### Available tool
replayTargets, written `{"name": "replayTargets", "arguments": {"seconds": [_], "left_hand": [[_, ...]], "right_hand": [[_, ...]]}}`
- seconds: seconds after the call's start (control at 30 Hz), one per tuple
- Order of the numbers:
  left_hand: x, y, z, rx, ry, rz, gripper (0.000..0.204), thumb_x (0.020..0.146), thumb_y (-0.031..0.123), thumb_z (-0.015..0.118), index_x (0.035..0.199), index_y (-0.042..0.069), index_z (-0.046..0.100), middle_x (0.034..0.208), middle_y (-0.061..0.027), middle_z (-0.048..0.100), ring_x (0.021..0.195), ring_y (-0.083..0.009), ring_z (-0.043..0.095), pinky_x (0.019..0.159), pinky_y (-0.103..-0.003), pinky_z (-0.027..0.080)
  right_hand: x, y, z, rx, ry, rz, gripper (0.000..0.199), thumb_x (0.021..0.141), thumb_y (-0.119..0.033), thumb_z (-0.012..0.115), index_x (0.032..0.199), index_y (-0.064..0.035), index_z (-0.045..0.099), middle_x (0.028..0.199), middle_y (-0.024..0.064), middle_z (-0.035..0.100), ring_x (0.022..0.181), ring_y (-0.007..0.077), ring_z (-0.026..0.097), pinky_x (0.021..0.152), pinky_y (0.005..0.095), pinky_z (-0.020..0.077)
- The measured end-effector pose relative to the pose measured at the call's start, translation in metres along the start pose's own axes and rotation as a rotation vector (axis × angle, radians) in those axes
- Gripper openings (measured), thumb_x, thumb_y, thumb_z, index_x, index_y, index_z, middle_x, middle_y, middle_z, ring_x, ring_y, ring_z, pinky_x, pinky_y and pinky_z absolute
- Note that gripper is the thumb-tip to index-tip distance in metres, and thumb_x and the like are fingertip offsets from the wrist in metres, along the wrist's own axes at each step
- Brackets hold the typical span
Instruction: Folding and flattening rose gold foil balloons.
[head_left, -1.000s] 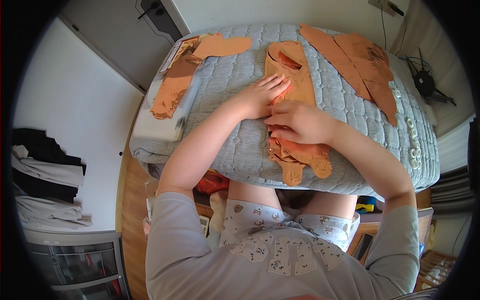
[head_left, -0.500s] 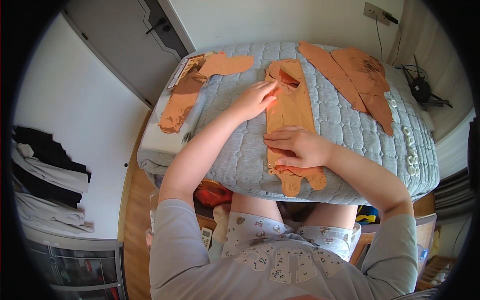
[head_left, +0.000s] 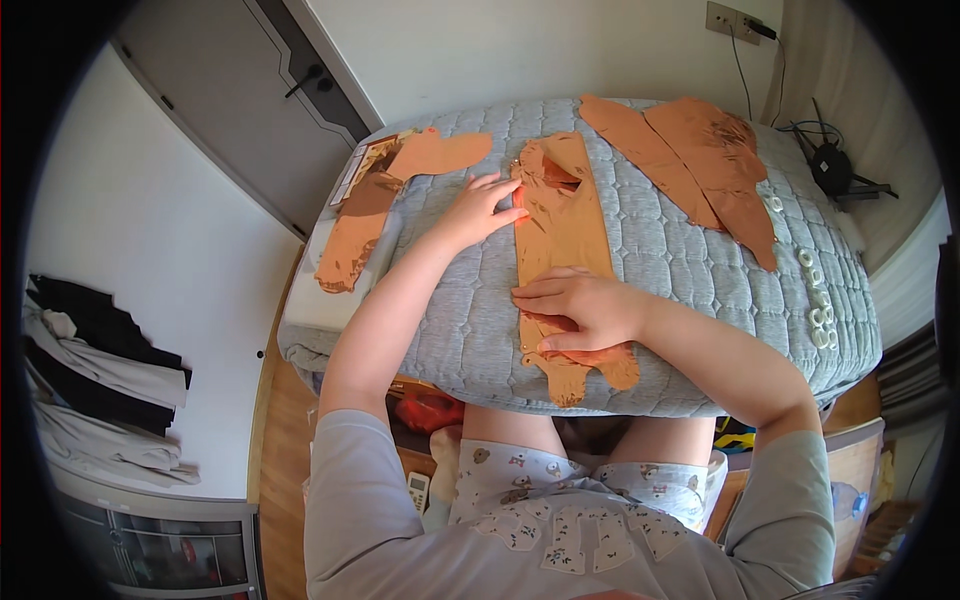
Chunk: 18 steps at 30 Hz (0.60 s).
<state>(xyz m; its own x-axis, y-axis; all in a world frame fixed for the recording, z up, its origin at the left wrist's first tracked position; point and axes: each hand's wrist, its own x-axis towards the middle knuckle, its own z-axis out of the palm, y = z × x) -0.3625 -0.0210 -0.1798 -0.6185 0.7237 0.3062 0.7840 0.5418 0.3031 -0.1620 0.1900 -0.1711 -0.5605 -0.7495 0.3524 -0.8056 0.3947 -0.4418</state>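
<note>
A long, flat copper-orange foil piece, looking like a deflated foil balloon, lies lengthwise in front of me. Two rounded lobes finish its near end; near its far end there is a dark red gap or fold. My left hand touches its left edge toward the far end, thumb and fingers apart. Across its nearer part my right hand rests flat, palm down with fingers stretched to the left. Creased, redder foil shows beneath that palm.
Another copper foil piece lies left on a clear plastic sheet. Larger foil pieces spread at the far right. Several white rings line the right side of the grey quilted mattress. Beyond is a black router-like device.
The view has shifted slightly. My left hand has slid a little nearer along the foil's left edge, uncovering more of its far end. The right hand stays pressed on the foil.
</note>
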Motion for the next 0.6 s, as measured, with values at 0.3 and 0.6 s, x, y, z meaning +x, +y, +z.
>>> {"name": "replayTargets", "arguments": {"seconds": [0.3, 0.6], "left_hand": [[0.012, 0.009, -0.028, 0.279, -0.24, -0.017, 0.078, 0.095, 0.056, 0.062, 0.157, 0.013, 0.042, 0.159, -0.0152, 0.043, 0.152, -0.0319, 0.028, 0.127, -0.051, 0.014], [-0.014, 0.063, 0.014, 0.002, -0.195, 0.221, 0.072, 0.107, 0.045, 0.044, 0.163, 0.005, 0.023, 0.171, -0.0159, 0.017, 0.159, -0.0335, 0.009, 0.128, -0.048, 0.015]], "right_hand": [[0.002, 0.006, 0.002, 0.006, -0.034, 0.019, 0.059, 0.092, -0.043, 0.069, 0.135, -0.0035, 0.065, 0.147, 0.0165, 0.056, 0.136, 0.0362, 0.049, 0.116, 0.047, 0.0373], [-0.002, 0.003, -0.003, 0.03, -0.053, 0.044, 0.063, 0.093, -0.045, 0.068, 0.144, -0.0079, 0.058, 0.154, 0.0162, 0.049, 0.141, 0.0359, 0.044, 0.119, 0.0496, 0.0318]]}}
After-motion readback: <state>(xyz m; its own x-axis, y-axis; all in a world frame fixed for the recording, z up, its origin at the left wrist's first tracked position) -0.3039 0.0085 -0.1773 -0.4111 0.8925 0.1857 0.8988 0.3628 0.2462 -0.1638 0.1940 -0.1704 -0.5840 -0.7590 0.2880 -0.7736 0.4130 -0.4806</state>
